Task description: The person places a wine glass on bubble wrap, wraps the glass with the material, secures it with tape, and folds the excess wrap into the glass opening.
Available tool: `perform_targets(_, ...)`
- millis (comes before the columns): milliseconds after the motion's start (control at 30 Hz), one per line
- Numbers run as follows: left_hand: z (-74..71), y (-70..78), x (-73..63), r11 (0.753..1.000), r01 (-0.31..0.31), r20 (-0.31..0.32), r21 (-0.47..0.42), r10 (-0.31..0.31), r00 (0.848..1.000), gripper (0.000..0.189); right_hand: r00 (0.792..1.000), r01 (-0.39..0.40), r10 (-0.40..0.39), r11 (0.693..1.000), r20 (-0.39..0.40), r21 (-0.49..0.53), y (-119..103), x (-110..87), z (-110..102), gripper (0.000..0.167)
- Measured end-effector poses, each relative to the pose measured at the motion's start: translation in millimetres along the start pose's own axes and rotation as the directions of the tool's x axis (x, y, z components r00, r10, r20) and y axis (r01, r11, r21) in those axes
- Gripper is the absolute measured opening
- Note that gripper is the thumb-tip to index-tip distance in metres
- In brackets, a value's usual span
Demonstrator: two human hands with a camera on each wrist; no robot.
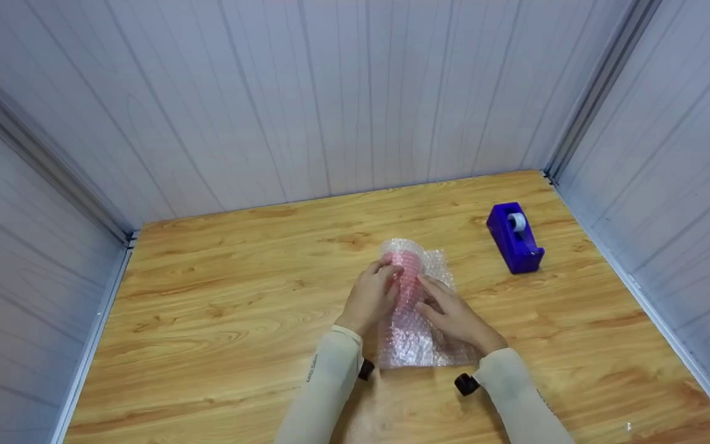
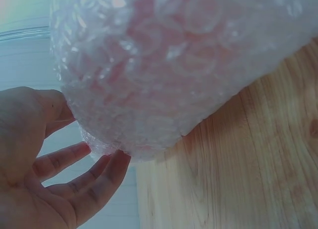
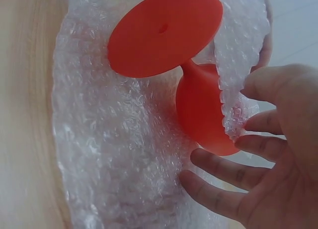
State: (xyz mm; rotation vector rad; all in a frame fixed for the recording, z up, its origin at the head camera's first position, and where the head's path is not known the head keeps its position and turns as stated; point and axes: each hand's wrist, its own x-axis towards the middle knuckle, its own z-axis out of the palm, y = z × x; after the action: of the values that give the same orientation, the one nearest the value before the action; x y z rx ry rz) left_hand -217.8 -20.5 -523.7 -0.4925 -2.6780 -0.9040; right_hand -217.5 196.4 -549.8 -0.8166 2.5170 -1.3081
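Note:
A red goblet (image 3: 199,107) with a flat round base lies on its side in clear bubble wrap (image 1: 407,345). The wrap is partly rolled over the bowl, and the base shows bare in the right wrist view. My left hand (image 1: 372,295) holds the rolled part from the left, thumb and fingers curved round the wrap near its far end. From the right, my right hand (image 1: 453,314) touches the roll with fairly straight, spread fingers. Its thumb and fingertips rest at the edge of a wrap flap (image 3: 237,65). The goblet's rim is hidden under the wrap.
A blue tape dispenser (image 1: 515,240) with a roll of tape stands at the back right of the wooden table (image 1: 225,345). Pale panel walls (image 1: 330,98) enclose the back and both sides. A tiny clear scrap (image 1: 628,426) lies at the front right.

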Motion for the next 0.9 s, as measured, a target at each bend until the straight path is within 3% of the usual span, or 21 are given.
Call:
perform_targets(400,1.5,-0.4,1.2,1.0,-0.004,-0.002,-0.014,0.004,1.0,0.025,1.0,-0.02,0.021,0.999,0.021,-0.043,0.6,-1.3,-0.8,0.068)
perform_targets(733,2.3,-2.0,0.3,1.0,-0.006,-0.027,-0.014,0.006,1.0,0.027,0.999,0.046,-0.044,0.997,0.026,-0.058,3.5,0.8,0.8,0.066)
perform_targets(900,2.7,-1.2,-0.2,0.999,0.042,0.003,0.002,-0.042,0.999,0.03,0.999,0.046,-0.044,0.995,0.023,-0.083,3.7,2.4,1.0,0.066)
